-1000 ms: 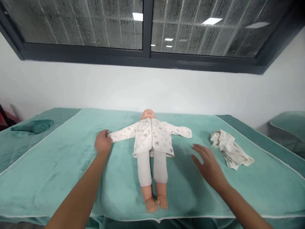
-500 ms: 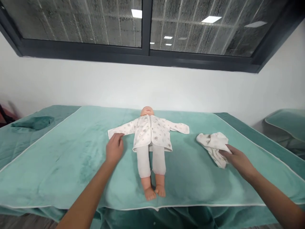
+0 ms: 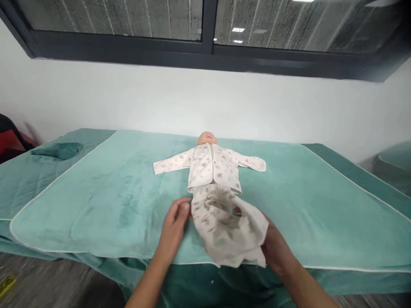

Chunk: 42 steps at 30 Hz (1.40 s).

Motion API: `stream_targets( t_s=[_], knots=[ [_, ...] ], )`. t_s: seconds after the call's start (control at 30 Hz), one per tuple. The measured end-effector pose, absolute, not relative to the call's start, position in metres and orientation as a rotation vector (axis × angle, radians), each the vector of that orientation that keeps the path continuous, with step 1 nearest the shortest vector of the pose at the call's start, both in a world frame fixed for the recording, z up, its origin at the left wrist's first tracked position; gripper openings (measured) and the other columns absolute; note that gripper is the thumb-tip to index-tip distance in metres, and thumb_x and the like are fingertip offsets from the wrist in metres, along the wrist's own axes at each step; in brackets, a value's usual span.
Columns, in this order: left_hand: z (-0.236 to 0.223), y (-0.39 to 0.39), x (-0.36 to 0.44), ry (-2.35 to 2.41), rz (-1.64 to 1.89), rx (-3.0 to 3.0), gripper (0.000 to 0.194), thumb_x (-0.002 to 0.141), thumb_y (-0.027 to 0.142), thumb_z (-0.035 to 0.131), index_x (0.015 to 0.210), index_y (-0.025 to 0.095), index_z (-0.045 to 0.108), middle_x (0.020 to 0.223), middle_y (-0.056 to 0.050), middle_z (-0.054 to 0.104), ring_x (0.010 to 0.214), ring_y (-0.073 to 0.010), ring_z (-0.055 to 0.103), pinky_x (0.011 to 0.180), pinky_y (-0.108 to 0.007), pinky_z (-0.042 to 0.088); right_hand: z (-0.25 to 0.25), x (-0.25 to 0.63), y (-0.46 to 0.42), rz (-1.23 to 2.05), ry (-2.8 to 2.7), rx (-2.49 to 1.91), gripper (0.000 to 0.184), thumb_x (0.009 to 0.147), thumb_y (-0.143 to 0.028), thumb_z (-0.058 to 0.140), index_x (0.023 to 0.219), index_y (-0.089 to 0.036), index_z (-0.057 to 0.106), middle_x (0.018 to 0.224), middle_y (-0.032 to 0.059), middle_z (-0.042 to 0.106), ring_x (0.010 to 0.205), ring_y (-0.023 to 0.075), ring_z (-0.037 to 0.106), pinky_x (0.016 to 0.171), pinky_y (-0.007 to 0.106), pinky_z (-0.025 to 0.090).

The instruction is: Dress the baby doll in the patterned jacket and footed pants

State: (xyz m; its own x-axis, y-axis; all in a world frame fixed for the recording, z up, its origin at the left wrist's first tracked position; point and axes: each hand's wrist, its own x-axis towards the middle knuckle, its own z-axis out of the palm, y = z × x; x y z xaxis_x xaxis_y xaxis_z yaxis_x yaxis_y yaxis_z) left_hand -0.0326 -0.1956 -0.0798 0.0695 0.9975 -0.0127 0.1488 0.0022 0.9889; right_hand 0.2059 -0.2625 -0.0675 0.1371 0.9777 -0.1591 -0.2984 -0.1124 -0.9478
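Note:
A baby doll point(image 3: 207, 137) lies on its back in a white printed jacket point(image 3: 201, 167), both sleeves spread out. Over its legs hangs a crumpled white garment with a matching print, seemingly baby pants point(image 3: 231, 233), with a wide opening showing. My right hand point(image 3: 276, 248) grips the pants at their right side, its fingers partly hidden by the cloth. At the left edge of the pants is my left hand point(image 3: 176, 220), fingers loosely bent and thumb off the fabric, fingertips close to or touching it. The doll's legs are mostly covered from view.
A light green plush sheet point(image 3: 128, 201) with white piping covers the bed. A darker green folded piece point(image 3: 58, 151) lies at the left. Behind the bed rise a white wall point(image 3: 154, 98) and a dark window frame point(image 3: 128, 51). A red and black object point(image 3: 13, 139) stands far left.
My right hand has brought the pants from the right of the doll to over its legs. My left hand has left the jacket sleeve and come down beside the pants.

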Motion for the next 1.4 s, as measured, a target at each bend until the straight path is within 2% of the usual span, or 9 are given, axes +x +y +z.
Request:
stream_targets(
  t_s=[0.23, 0.53, 0.73, 0.83, 0.93, 1.03, 1.13, 1.27, 1.4],
  knots=[
    [-0.07, -0.252, -0.028, 0.908, 0.77, 1.292, 0.081, 0.081, 0.048, 0.068, 0.149, 0.034, 0.028, 0.152, -0.008, 0.039, 0.136, -0.0299, 0.041, 0.109, -0.042, 0.039, -0.094, 0.184, -0.278, 1.222, -0.86, -1.265, 0.047, 0.074, -0.04, 0.072, 0.117, -0.026, 0.063, 0.117, 0.0092, 0.068, 0.103, 0.0308, 0.064, 0.082, 0.042, 0.054],
    [-0.076, -0.26, -0.021, 1.235, 0.99, 1.847, 0.038, 0.093, 0.026, 0.051, 0.13, 0.032, 0.052, 0.132, -0.007, 0.051, 0.118, -0.0237, 0.054, 0.095, -0.041, 0.05, -0.088, 0.207, -0.292, -0.003, -1.51, -1.542, 0.046, 0.088, -0.021, 0.054, 0.134, -0.025, 0.048, 0.14, 0.0137, 0.044, 0.128, 0.0304, 0.044, 0.101, 0.052, 0.043],
    [-0.056, -0.262, -0.008, 1.087, 0.753, 2.664, 0.046, 0.082, -0.002, 0.04, 0.116, 0.022, 0.057, 0.145, -0.007, 0.046, 0.144, -0.0291, 0.026, 0.115, -0.064, 0.019, -0.08, 0.201, -0.297, -0.117, -2.199, -1.342, 0.052, 0.079, 0.002, 0.047, 0.12, -0.027, 0.06, 0.139, 0.0075, 0.05, 0.132, 0.0301, 0.039, 0.107, 0.055, 0.036],
    [-0.043, -0.251, -0.006, 0.994, 0.731, 2.71, 0.033, 0.08, -0.001, 0.042, 0.101, 0.02, 0.056, 0.131, -0.006, 0.058, 0.138, -0.0245, 0.037, 0.117, -0.061, 0.015, -0.055, 0.203, -0.29, -0.058, -2.317, -1.349, 0.046, 0.076, 0.004, 0.05, 0.11, -0.025, 0.063, 0.128, 0.006, 0.059, 0.127, 0.028, 0.044, 0.11, 0.056, 0.031],
    [-0.02, -0.241, -0.007, 0.884, 0.932, 2.595, 0.024, 0.078, 0.001, 0.045, 0.089, 0.021, 0.053, 0.111, -0.002, 0.064, 0.114, -0.0185, 0.056, 0.112, -0.048, 0.031, -0.009, 0.206, -0.289, 0.203, -2.416, -1.283, 0.036, 0.079, -0.013, 0.064, 0.113, -0.025, 0.062, 0.125, 0.0077, 0.06, 0.124, 0.0272, 0.046, 0.109, 0.05, 0.035],
    [0.018, -0.236, -0.005, 0.893, 1.123, 2.365, 0.016, 0.077, 0.005, 0.046, 0.079, 0.021, 0.049, 0.085, 0.002, 0.062, 0.082, -0.0143, 0.058, 0.079, -0.031, 0.048, 0.046, 0.206, -0.292, 0.68, -2.418, -1.16, 0.056, 0.071, -0.045, 0.078, 0.119, -0.024, 0.059, 0.124, 0.0087, 0.058, 0.12, 0.0271, 0.049, 0.103, 0.041, 0.042],
    [0.063, -0.235, -0.003, 0.856, 1.186, 2.247, 0.017, 0.072, 0.004, 0.046, 0.073, 0.02, 0.048, 0.074, 0.004, 0.056, 0.067, -0.0113, 0.051, 0.06, -0.023, 0.039, 0.086, 0.206, -0.286, 1.079, -2.152, -1.029, 0.052, 0.081, -0.06, 0.062, 0.117, -0.023, 0.061, 0.117, 0.0083, 0.061, 0.108, 0.0241, 0.056, 0.094, 0.036, 0.046],
    [0.108, -0.235, -0.002, 0.815, 1.31, 2.056, 0.014, 0.069, 0.006, 0.052, 0.071, 0.02, 0.05, 0.071, 0.004, 0.054, 0.062, -0.0102, 0.046, 0.056, -0.022, 0.034, 0.109, 0.202, -0.267, 1.319, -1.928, -0.854, 0.035, 0.092, -0.05, 0.053, 0.082, -0.019, 0.065, 0.081, 0.0027, 0.06, 0.077, 0.0148, 0.056, 0.073, 0.029, 0.047],
    [0.123, -0.236, -0.005, 0.824, 1.236, 1.921, 0.016, 0.07, 0.007, 0.055, 0.078, 0.021, 0.059, 0.069, 0.004, 0.055, 0.064, -0.0114, 0.05, 0.059, -0.022, 0.037, 0.116, 0.191, -0.26, 1.479, -1.997, -0.793, 0.021, 0.084, -0.038, 0.067, 0.09, -0.018, 0.065, 0.091, 0.0023, 0.061, 0.086, 0.0154, 0.057, 0.078, 0.03, 0.048]
  ],
)
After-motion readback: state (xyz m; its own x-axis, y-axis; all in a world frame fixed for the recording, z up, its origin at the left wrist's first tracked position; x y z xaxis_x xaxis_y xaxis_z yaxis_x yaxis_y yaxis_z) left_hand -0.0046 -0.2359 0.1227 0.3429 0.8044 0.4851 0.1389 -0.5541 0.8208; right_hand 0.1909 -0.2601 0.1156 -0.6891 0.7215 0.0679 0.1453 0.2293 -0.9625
